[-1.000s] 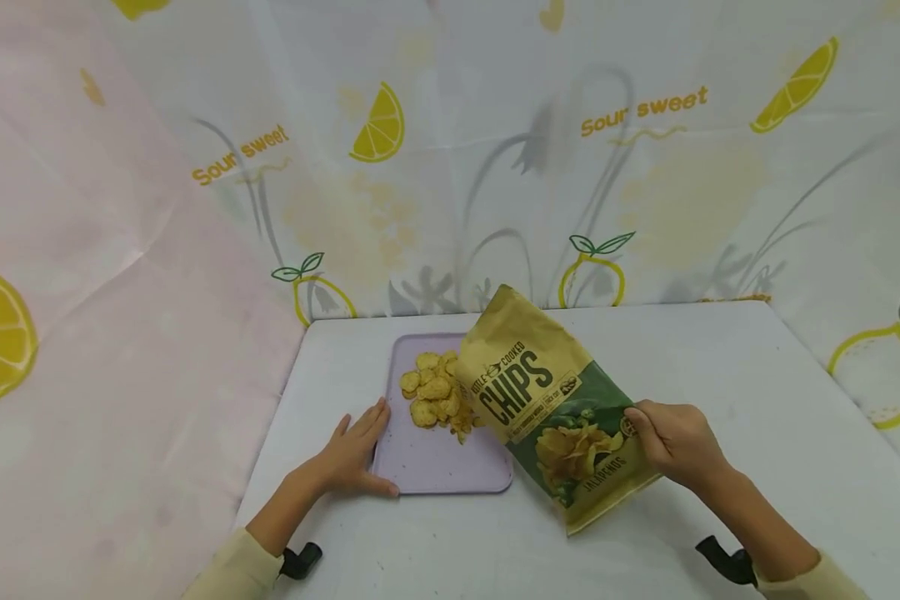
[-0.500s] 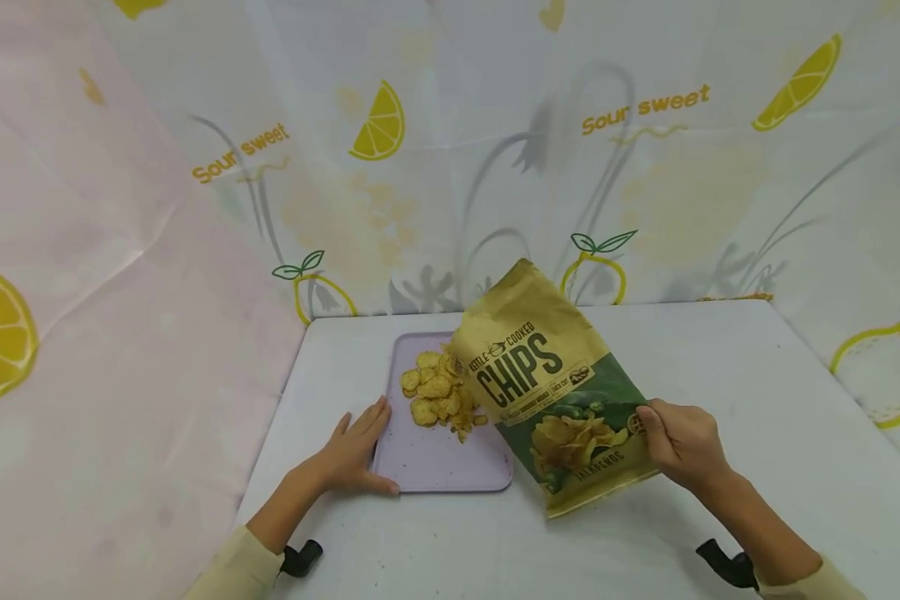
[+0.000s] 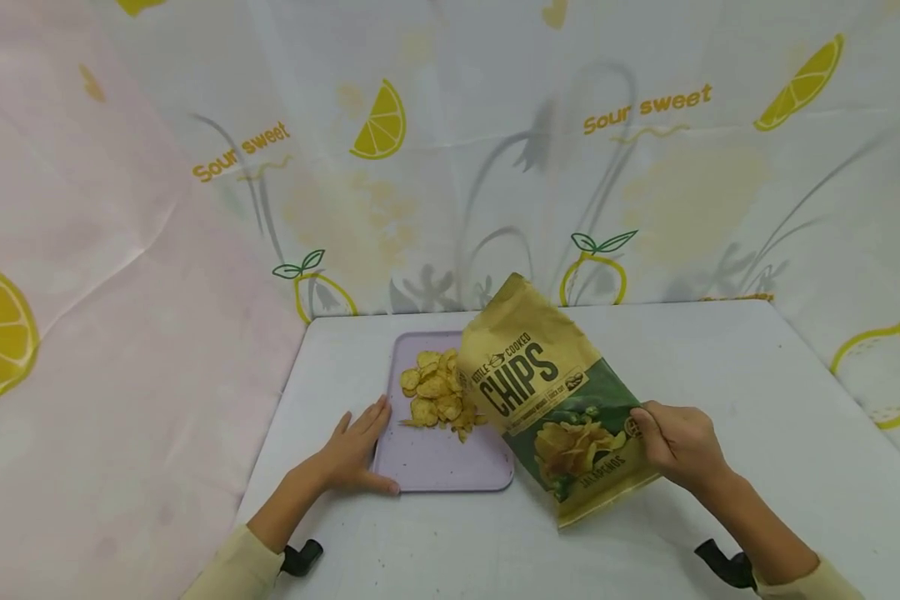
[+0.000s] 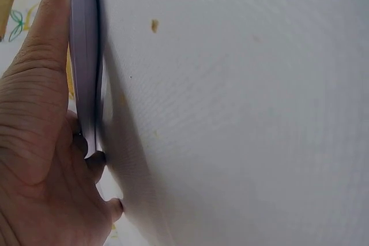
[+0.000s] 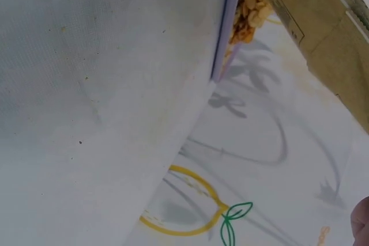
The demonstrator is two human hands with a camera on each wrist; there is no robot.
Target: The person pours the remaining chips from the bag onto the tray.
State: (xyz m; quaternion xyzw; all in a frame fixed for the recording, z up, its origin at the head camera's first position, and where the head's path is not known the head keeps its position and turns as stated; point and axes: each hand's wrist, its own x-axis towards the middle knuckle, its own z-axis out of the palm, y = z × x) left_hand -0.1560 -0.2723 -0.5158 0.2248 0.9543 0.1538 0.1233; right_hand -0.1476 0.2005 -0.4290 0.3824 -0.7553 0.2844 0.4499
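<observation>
My right hand (image 3: 681, 442) grips the right edge of a tan and green chip bag (image 3: 547, 408), tilted with its upper left end over a lilac tray (image 3: 450, 471). A heap of potato chips (image 3: 433, 392) lies on the tray's far half, partly hidden behind the bag. At the tray's near left corner rests my left hand (image 3: 351, 452), fingers spread and straight along the rim, thumb at the front edge. The left wrist view shows this hand (image 4: 46, 142) against the tray's side (image 4: 85, 44). In the right wrist view, the bag's underside (image 5: 323, 33) hangs beside the chips (image 5: 249, 10).
The tray stands on a white table (image 3: 735, 392) with small crumbs scattered near its front. A cloth backdrop (image 3: 450, 192) with lemon prints rises behind the table, and a pinkish cloth (image 3: 135, 350) hangs at the left. Dark curved pieces (image 3: 723, 564) sit at both wrists.
The bag swings up, then back down in my right hand, its bottom edge shifting. More chips show on the tray, including some at the pile's near left. My left hand stays in place.
</observation>
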